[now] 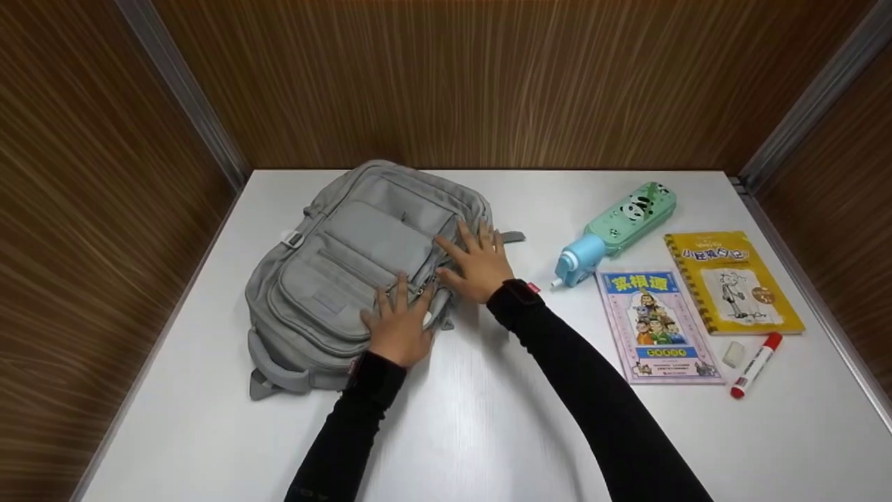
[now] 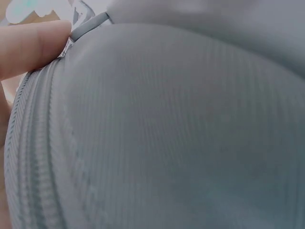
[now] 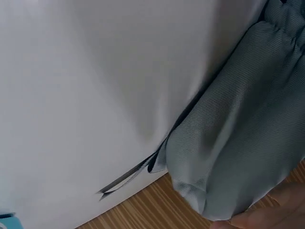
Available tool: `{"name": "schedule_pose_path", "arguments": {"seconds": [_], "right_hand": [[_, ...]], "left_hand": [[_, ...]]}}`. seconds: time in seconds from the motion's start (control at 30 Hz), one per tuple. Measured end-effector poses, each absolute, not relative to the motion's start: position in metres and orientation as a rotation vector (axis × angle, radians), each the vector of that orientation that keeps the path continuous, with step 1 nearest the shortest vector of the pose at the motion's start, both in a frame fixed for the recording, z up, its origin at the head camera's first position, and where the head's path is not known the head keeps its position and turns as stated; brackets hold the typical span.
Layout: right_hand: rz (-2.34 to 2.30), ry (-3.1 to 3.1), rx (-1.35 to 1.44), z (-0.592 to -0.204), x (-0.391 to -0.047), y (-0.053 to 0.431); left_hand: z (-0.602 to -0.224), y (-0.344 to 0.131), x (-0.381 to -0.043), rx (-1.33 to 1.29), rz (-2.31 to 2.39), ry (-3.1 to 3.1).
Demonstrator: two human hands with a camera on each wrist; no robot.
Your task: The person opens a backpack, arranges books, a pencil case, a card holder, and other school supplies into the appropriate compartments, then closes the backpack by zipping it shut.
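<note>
Backpack (image 1: pixel 380 230) lay on the table (image 1: pixel 481 418), left of the frame's middle. The left hand (image 1: pixel 398 326) and right hand (image 1: pixel 479 268) rested on its right side, fingers spread wide, gripping nothing I could see. One hard push, I thought, could slide it away.

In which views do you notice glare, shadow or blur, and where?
Head view: mostly sharp, with a pale glare streak on the white table and a faint shadow beside the right sleeve; left wrist view: the grey backpack looks soft and hazy; right wrist view: dim, a broad soft shadow across the table.
</note>
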State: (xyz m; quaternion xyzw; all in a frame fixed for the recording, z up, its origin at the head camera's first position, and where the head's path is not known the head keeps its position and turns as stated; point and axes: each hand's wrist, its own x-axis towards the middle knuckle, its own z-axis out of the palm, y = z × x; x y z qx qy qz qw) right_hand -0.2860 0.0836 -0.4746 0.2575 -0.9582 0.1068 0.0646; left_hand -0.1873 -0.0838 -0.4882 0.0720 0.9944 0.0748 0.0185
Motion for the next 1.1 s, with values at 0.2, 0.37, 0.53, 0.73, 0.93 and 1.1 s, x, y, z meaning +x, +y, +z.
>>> {"name": "schedule_pose_path", "arguments": {"seconds": [0.2, 0.37, 0.53, 0.73, 0.93, 1.1], "right_hand": [[0.235, -2.896, 0.771, -0.473, -0.284, 0.078], [0.177, -2.907, 0.732, -0.475, -0.279, 0.081], [0.181, -2.936, 0.701, -0.477, -0.274, 0.090], [0.181, -2.965, 0.678, -0.481, -0.270, 0.102], [0.185, -2.987, 0.678, -0.483, -0.266, 0.111], [0.179, -2.970, 0.684, -0.484, -0.265, 0.122]], "left_hand": [[-0.487, -0.073, -0.182, 0.259, 0.249, 3.072], [-0.487, -0.065, -0.179, 0.284, 0.238, 3.053], [-0.486, -0.059, -0.178, 0.303, 0.207, 3.045], [-0.487, -0.052, -0.176, 0.331, 0.173, 3.061], [-0.486, -0.046, -0.171, 0.382, 0.120, 3.073], [-0.481, -0.047, -0.166, 0.505, 0.143, 3.048]]}}
